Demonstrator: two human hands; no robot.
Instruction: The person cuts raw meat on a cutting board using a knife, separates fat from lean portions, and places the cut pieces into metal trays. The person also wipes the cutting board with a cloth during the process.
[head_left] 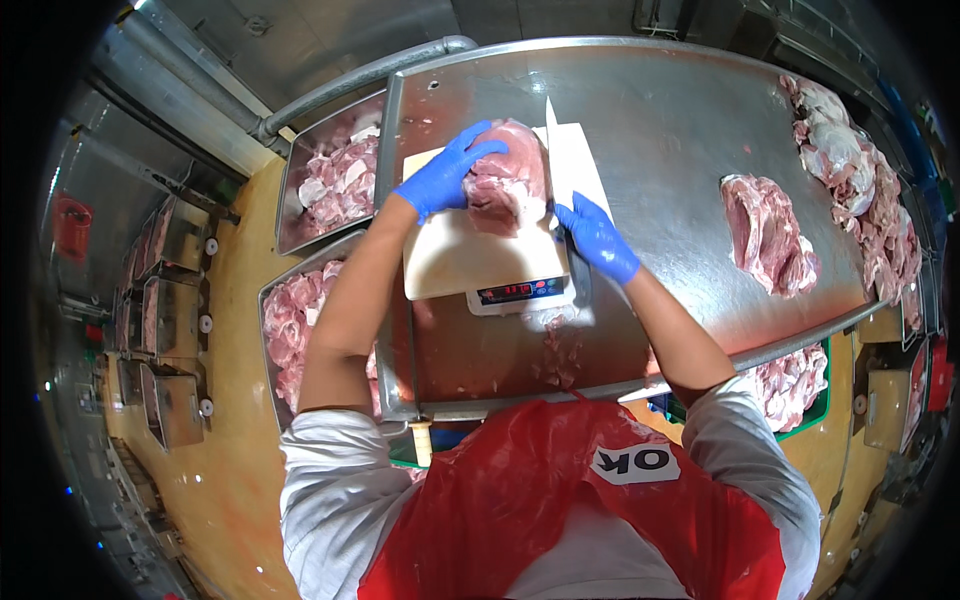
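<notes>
Your left hand, gloved in blue, lies open over the left side of the meat, its fingers partly spread and touching the surface. Your right hand, likewise gloved, is curled around the handle of the knife, whose blade points toward the table's far edge along the meat's right side; contact between blade and meat cannot be told. The meat rests on the pale board, between your hands.

Bright light glares off the cutting board, while bent fisheye edges darken to black.
</notes>
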